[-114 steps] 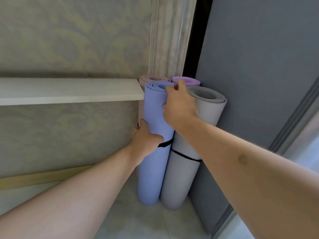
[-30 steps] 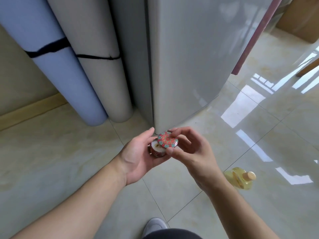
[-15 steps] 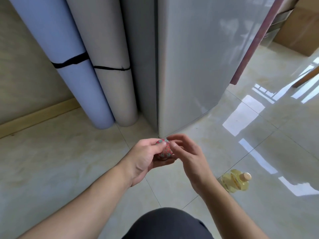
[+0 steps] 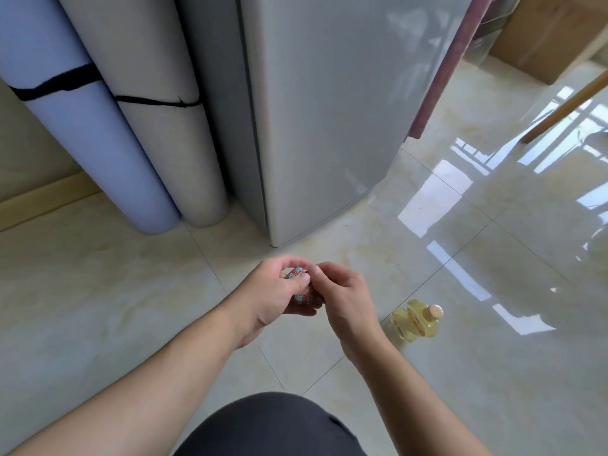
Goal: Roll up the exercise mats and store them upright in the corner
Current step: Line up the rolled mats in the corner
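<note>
Two rolled mats stand upright in the corner at the upper left: a blue mat (image 4: 85, 133) with a black strap and a grey mat (image 4: 167, 126) with a thin black strap, side by side against the wall. Low in the middle of the view, my left hand (image 4: 273, 297) grips a small round tin with a red patterned lid (image 4: 297, 286). My right hand (image 4: 342, 297) meets it from the right, its fingers curled onto the tin's edge. Both hands are well away from the mats.
A tall grey cabinet (image 4: 322, 110) stands right of the mats. A small yellow glass bottle with a cork (image 4: 416, 320) sits on the glossy tile floor (image 4: 493, 357) beside my right forearm. Cardboard boxes (image 4: 552, 31) and a wooden leg (image 4: 566, 106) are at the upper right.
My hands left the mats in the corner and now hold a small tin. Over the last second both hands closed round the tin, hiding most of its lid.
</note>
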Demonstrator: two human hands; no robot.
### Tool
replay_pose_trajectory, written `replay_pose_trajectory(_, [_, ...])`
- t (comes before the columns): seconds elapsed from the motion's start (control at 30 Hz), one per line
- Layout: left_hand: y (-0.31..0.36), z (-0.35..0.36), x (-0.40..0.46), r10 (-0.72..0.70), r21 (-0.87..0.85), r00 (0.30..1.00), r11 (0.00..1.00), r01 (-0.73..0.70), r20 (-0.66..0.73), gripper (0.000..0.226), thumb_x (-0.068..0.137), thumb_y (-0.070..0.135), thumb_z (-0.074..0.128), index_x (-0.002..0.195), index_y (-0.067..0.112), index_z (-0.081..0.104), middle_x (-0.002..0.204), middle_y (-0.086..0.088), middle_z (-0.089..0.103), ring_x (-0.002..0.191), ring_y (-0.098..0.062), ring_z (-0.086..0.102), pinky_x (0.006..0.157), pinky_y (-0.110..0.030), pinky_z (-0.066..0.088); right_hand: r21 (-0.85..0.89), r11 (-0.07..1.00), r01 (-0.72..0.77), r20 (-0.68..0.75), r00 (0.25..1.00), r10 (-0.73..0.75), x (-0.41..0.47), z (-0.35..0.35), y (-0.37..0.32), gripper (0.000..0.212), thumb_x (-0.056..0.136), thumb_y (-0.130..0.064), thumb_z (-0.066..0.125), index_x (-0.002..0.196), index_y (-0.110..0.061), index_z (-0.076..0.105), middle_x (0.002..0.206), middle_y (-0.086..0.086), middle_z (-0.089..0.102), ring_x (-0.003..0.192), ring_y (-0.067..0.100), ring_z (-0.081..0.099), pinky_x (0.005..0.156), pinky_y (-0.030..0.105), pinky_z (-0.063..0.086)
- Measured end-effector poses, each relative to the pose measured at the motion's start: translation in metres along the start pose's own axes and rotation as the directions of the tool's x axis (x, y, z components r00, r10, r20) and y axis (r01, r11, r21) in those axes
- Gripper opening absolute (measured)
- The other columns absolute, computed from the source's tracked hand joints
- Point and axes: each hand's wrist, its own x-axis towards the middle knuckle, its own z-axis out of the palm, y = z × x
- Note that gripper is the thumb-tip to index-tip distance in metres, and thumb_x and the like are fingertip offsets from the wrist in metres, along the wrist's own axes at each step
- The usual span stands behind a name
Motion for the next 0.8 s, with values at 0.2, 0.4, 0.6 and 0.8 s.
replay_pose_trajectory(0.2, [0.009,0.039,0.022,-0.1,-0.042,0.994,0.994,0.103,0.054,0.021,0.106,0.001,0.052,0.116,-0.001,0.071,0.107,-0.028,0.069,0.085,-0.038,0.076,0.084,-0.048,0.065,-0.793,0.599,-0.108,-0.283,0.937,-0.206,0.007,-0.107,0.03,0.035,0.092,-0.022,0.064,0.127,-0.025,0.067,0.13,-0.005,0.062,0.125,0.019,0.051,0.099,0.03,0.041])
replay_pose_trajectory(0.4, [0.025,0.064,0.027,-0.133,-0.07,0.99,0.988,0.137,0.05,0.013,0.103,0.009,0.059,0.101,0.004,0.071,0.095,-0.015,0.069,0.079,-0.036,0.074,0.056,-0.034,0.059,-0.731,0.572,-0.371,-0.35,0.924,0.151,0.012,-0.186,0.07,0.051,0.092,-0.028,0.076,0.14,-0.032,0.06,0.13,0.006,0.064,0.1,0.022,0.058,0.08,0.029,0.049])
replay_pose_trajectory(0.6, [0.038,0.036,0.006,-0.057,0.226,0.998,0.972,0.063,-0.031,0.014,0.099,0.015,0.065,0.099,0.005,0.075,0.081,-0.007,0.068,0.064,-0.026,0.069,0.054,-0.028,0.048,-0.698,0.673,-0.244,-0.256,0.963,0.083,0.008,-0.171,0.048,0.026,0.089,-0.023,0.081,0.111,-0.029,0.068,0.106,0.003,0.071,0.079,0.023,0.071,0.073,0.047,0.064])
replay_pose_trajectory(0.8, [0.072,-0.03,-0.053,0.073,0.604,0.997,0.795,-0.059,0.001,0.035,0.079,0.036,0.092,0.108,0.032,0.072,0.08,-0.009,0.07,0.059,-0.014,0.065,0.055,-0.03,0.048,-0.607,0.752,0.259,0.22,0.963,-0.154,-0.013,-0.074,-0.102,0.04,0.088,-0.015,0.083,0.114,-0.036,0.061,0.097,0.004,0.071,0.069,0.03,0.073,0.062,0.051,0.064])
